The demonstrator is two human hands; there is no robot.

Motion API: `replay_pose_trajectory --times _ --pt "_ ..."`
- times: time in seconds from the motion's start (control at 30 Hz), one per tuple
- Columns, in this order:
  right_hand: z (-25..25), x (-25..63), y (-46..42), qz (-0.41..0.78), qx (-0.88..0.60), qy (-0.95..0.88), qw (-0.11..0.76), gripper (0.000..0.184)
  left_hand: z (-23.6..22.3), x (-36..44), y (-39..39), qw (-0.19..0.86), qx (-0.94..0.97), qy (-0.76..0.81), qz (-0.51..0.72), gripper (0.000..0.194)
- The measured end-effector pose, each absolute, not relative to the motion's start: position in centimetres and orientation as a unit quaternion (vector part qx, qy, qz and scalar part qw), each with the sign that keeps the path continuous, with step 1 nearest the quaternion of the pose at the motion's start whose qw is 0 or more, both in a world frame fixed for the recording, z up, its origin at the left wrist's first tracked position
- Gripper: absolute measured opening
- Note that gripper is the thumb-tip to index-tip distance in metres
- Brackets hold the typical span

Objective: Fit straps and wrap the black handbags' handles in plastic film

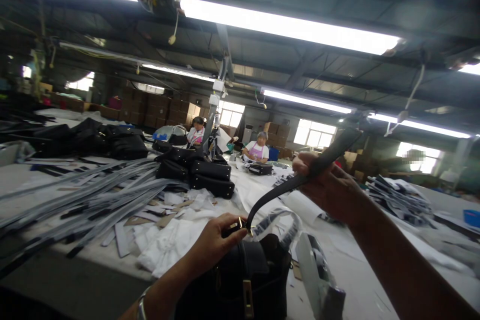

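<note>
A black handbag (pixel 268 275) with gold fittings stands at the table edge right in front of me. Its handle (pixel 291 230) is wrapped in clear plastic. Over the top of the bag, my left hand (pixel 225 234) pinches a gold metal clasp at the lower end of a black strap (pixel 275 191). Higher up and to the right, my right hand (pixel 326 185) has its fingers closed round that strap, which curves up between the hands. The strap's far end sticks out past the right hand, somewhat blurred.
Long plastic-covered strips (pixel 123 195) and paper scraps cover the table's left side. Beyond lie black bags (pixel 212 177). A grey holder (pixel 318 270) stands right of the handbag, and stacked pieces (pixel 399 200) sit farther right. Two people (pixel 257 150) sit across the table. Lamps hang overhead.
</note>
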State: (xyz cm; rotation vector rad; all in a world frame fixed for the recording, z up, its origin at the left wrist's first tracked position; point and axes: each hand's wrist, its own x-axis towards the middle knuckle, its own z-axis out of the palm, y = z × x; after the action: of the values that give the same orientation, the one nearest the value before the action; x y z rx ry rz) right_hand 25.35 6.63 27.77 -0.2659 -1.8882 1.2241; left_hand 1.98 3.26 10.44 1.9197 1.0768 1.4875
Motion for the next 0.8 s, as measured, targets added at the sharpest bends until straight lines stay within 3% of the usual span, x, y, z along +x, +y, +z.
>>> replay_pose_trajectory --times 0.27,0.37,0.5,0.7,0.8 --pt "25.7 25.9 7.3 0.285 -0.324 -0.887 0.162 0.050 10.3 2.1 3.0 0.239 0.685 0.405 0.556 0.028" --pt "24.8 25.5 7.4 0.178 -0.364 -0.904 0.135 0.049 10.4 2.5 2.7 0.214 0.696 0.407 0.551 0.029" --pt "24.1 24.7 6.8 0.041 -0.331 -0.926 0.176 0.039 10.5 2.9 2.4 0.195 0.705 0.410 0.545 0.028" --pt "22.6 23.4 6.6 0.168 -0.371 -0.910 0.076 0.038 10.7 3.0 2.1 0.209 0.702 0.414 0.541 0.030" --pt "22.1 23.5 7.2 0.187 -0.391 -0.899 0.066 0.041 10.6 2.8 2.0 0.217 0.695 0.426 0.537 0.031"
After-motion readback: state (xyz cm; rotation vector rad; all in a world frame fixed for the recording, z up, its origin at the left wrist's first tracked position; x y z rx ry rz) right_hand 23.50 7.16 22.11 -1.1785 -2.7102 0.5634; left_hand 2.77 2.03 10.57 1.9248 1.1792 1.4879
